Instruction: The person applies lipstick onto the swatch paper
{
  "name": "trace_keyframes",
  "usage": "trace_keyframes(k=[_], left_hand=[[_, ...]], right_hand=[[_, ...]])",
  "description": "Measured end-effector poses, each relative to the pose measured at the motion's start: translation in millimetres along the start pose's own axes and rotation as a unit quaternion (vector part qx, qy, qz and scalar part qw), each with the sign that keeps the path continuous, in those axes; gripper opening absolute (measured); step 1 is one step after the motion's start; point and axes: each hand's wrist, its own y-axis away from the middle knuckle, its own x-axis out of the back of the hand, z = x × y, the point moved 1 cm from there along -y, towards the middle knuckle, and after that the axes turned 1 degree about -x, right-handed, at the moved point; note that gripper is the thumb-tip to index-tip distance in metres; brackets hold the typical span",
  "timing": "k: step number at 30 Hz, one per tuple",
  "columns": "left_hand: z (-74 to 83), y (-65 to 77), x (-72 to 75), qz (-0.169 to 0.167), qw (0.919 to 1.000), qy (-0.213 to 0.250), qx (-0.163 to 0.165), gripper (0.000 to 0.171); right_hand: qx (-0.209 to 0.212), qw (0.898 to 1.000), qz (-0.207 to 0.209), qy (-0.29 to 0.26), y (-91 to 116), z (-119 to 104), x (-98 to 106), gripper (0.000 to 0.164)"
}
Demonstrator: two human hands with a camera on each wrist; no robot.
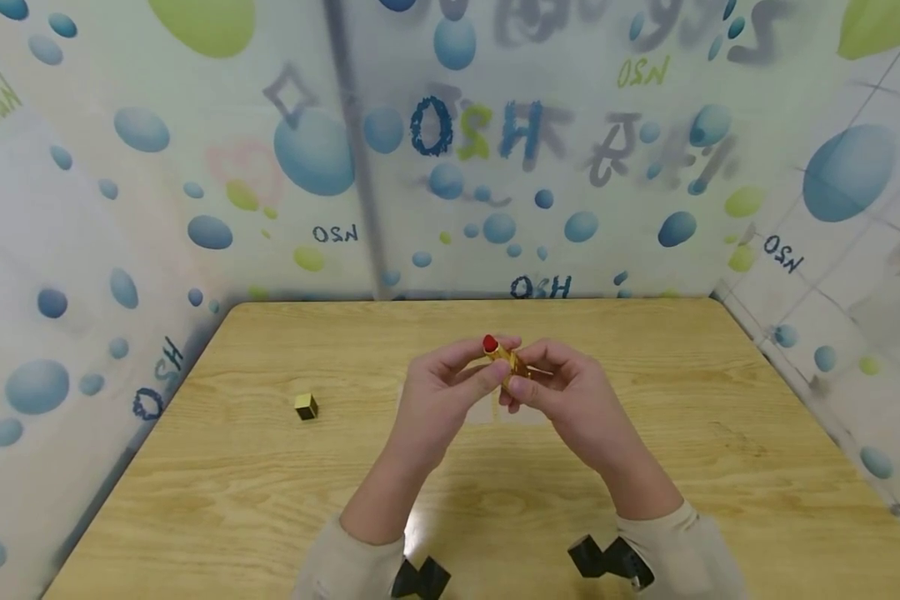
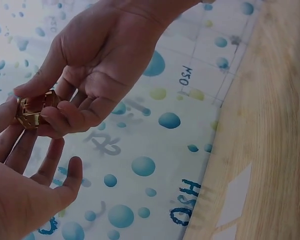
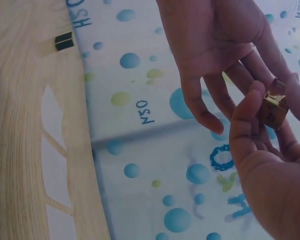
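Observation:
Held up over the middle of the table is a lipstick (image 1: 516, 364) with a gold tube, its red tip tilted up and to the left. My left hand (image 1: 438, 387) pinches the tube between thumb and fingers, near the red tip. Lower down, my right hand (image 1: 573, 392) grips the base with its thumb and fingers. The gold tube (image 2: 29, 121) shows between both hands in the left wrist view. In the right wrist view, fingers partly cover the gold case (image 3: 275, 112). A small gold cap-like block (image 1: 306, 407) with a dark face lies on the table to the left.
White rectangular pieces (image 3: 54, 167) lie in a row on the wooden table (image 1: 232, 500), partly behind the hands in the head view. A patterned curtain wall (image 1: 450, 208) rises along the table's far edge, and similar sheets flank both sides.

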Motion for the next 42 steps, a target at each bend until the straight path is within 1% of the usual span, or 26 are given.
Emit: trace_keyframes(k=[3, 6, 7, 9, 11, 14, 17, 21, 24, 27, 29, 31, 33, 35, 37, 38, 39, 41, 42], left_hand=[[0.7, -0.1, 0.1, 0.011, 0.9999, -0.006, 0.007, 0.031], [1.3, -0.3, 0.1, 0.019, 0.9997, -0.008, 0.013, 0.03], [1.5, -0.3, -0.1, 0.019, 0.9997, -0.006, 0.012, 0.03], [1.5, -0.5, -0.4, 0.016, 0.9998, -0.003, 0.01, 0.03], [1.1, -0.8, -0.8, 0.012, 0.9999, 0.0, 0.007, 0.029], [0.4, -0.9, -1.2, 0.008, 1.0, 0.0, 0.004, 0.029], [-1.4, -1.9, 0.1, 0.006, 0.9999, -0.007, 0.008, 0.029], [-6.6, -4.3, 5.9, 0.021, 0.9988, -0.033, 0.03, 0.03], [-13.2, -7.3, 12.3, 0.039, 0.9958, -0.067, 0.048, 0.031], [-20.8, -11.0, 19.1, 0.045, 0.9903, -0.116, 0.063, 0.028], [-26.2, -13.8, 24.4, 0.04, 0.9847, -0.151, 0.077, 0.027], [-31.2, -16.6, 29.9, 0.029, 0.9787, -0.182, 0.091, 0.027], [-35.9, -19.5, 35.4, 0.015, 0.9739, -0.202, 0.103, 0.029], [-40.1, -22.6, 40.5, 0.0, 0.9671, -0.227, 0.114, 0.031], [-43.4, -25.7, 44.4, -0.019, 0.9585, -0.26, 0.115, 0.033], [-45.4, -27.4, 45.9, -0.029, 0.9519, -0.282, 0.115, 0.034], [-47.3, -29.3, 47.2, -0.04, 0.9429, -0.31, 0.115, 0.035], [-50.9, -33.3, 48.7, -0.065, 0.9194, -0.372, 0.111, 0.037], [-53.4, -35.8, 49.3, -0.079, 0.906, -0.402, 0.106, 0.038]], right_hand=[[-0.008, 1.0, -0.01, -0.016, -1.7, -0.1, 0.4, 0.028], [-0.014, 0.999, -0.033, -0.035, -2.6, 0.6, 2.0, 0.039], [-0.013, 0.998, -0.042, -0.04, -2.9, 1.1, 2.7, 0.039], [-0.011, 0.997, -0.06, -0.048, -3.2, 2.2, 4.2, 0.035], [-0.005, 0.996, -0.075, -0.056, -3.7, 3.1, 5.6, 0.025], [-0.002, 0.994, -0.083, -0.064, -4.0, 3.4, 7.3, 0.016], [-0.021, 0.995, -0.068, -0.064, -3.9, 2.5, 7.8, 0.018], [-0.056, 0.997, -0.036, -0.043, -4.6, -0.2, 8.1, 0.035], [-0.075, 0.997, -0.019, -0.015, -6.8, -1.1, 10.0, 0.043], [-0.09, 0.996, -0.006, 0.014, -9.5, 1.0, 13.8, 0.043], [-0.097, 0.995, 0.001, 0.028, -11.0, 4.1, 16.9, 0.043], [-0.103, 0.994, 0.009, 0.04, -12.5, 8.3, 20.5, 0.044], [-0.106, 0.993, 0.017, 0.052, -14.3, 12.6, 24.6, 0.044], [-0.105, 0.992, 0.023, 0.067, -16.6, 16.7, 29.1, 0.044], [-0.103, 0.991, 0.027, 0.082, -19.0, 20.3, 33.6, 0.044], [-0.102, 0.99, 0.026, 0.091, -20.2, 22.0, 35.8, 0.044], [-0.101, 0.99, 0.025, 0.099, -21.2, 23.7, 38.0, 0.044], [-0.102, 0.988, 0.023, 0.11, -22.8, 27.7, 42.7, 0.044], [-0.105, 0.988, 0.022, 0.115, -23.5, 29.9, 45.2, 0.044]])
